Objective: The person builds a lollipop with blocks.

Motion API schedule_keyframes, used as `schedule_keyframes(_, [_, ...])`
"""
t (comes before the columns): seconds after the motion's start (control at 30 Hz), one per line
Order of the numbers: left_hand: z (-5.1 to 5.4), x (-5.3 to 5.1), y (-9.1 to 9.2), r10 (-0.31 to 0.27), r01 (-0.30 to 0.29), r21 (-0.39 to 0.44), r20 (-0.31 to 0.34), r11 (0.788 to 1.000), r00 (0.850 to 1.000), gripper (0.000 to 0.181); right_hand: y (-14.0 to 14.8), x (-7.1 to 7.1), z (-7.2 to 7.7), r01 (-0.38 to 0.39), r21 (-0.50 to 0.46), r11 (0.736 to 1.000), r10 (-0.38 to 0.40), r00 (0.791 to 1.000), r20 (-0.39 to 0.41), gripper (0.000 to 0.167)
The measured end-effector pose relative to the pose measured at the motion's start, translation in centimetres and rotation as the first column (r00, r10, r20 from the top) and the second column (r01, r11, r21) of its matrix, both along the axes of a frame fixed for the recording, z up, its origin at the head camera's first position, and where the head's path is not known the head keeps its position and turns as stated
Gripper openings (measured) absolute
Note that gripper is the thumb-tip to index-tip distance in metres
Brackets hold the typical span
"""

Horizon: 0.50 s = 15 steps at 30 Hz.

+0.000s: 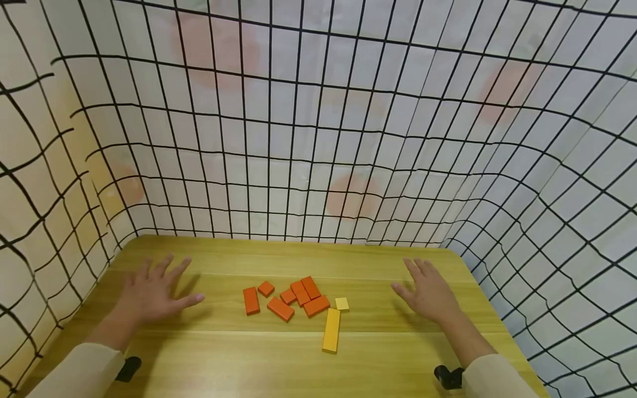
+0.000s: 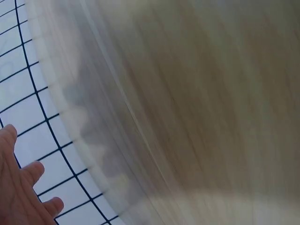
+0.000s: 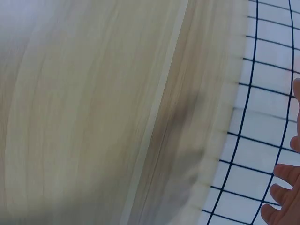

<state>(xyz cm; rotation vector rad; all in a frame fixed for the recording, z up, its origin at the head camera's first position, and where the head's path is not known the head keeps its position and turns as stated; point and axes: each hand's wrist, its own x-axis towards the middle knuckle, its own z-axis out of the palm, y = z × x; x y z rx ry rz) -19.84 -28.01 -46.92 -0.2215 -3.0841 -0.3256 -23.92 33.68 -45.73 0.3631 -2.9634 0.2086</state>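
Note:
Both hands are raised over the wooden table, holding nothing. In the head view my left hand (image 1: 151,293) is at the left with fingers spread, left of the orange blocks (image 1: 251,301). My right hand (image 1: 428,290), fingers extended, is right of a small pale yellow block (image 1: 342,304) and a long yellow block (image 1: 331,330). Several orange blocks lie in a loose group, some touching. Part of the left hand (image 2: 21,183) shows at the left wrist view's edge, and part of the right hand (image 3: 286,187) at the right wrist view's edge.
The wooden table (image 1: 224,359) is bordered at the back and sides by a black grid net (image 1: 298,132) in front of pale sheeting. A dark object (image 1: 128,369) is beside the left sleeve, another (image 1: 449,378) beside the right sleeve.

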Motion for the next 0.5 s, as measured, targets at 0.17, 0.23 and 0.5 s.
schedule_keyframes(0.17, [-0.1,0.2,0.6,-0.003,0.003,0.027,0.0,1.0,1.0,0.099,-1.2,0.5,0.3,-0.016,-0.042,0.999,0.016,1.0,-0.006,0.083])
schedule_keyframes(0.23, [-0.1,0.2,0.9,-0.002,0.002,0.029,0.0,1.0,1.0,0.099,-1.7,0.6,0.5,-0.021,-0.056,0.998,0.021,1.0,-0.004,0.083])
schedule_keyframes(0.5, [0.2,0.7,2.4,-0.026,0.028,0.058,-0.032,0.998,0.999,0.096,-2.9,0.9,0.5,-0.03,-0.1,0.995,0.029,1.0,-0.008,0.08])
